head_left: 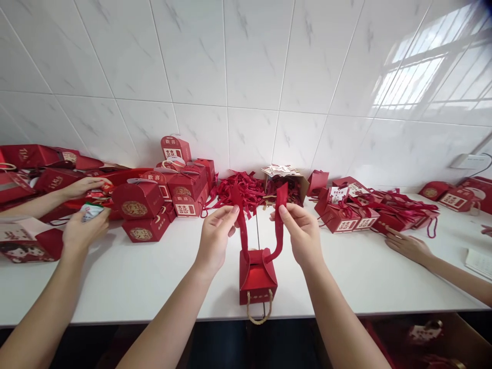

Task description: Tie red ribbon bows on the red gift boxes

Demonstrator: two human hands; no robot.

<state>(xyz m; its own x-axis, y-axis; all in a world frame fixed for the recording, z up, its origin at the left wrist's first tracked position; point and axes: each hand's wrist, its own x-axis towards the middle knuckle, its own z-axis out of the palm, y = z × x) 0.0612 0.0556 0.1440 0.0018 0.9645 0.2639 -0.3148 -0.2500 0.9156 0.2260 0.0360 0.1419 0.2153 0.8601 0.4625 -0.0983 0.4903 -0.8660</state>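
A small red gift box (258, 279) with a rope handle (259, 322) stands on the white table near its front edge. A dark red ribbon (280, 230) runs through the top of the box, and its two ends rise apart. My left hand (217, 236) pinches the left end between thumb and fingers. On the other side my right hand (302, 230) pinches the right end at about the same height. Both hands are above the box and do not touch it.
Behind the box lie a heap of red ribbons (240, 189) and an open carton (303, 185). Red boxes (142, 210) are stacked at left, with more boxes (348, 218) at right. Another person's hands (86, 228) hold packets at left; a further person's hand (409, 248) rests at right.
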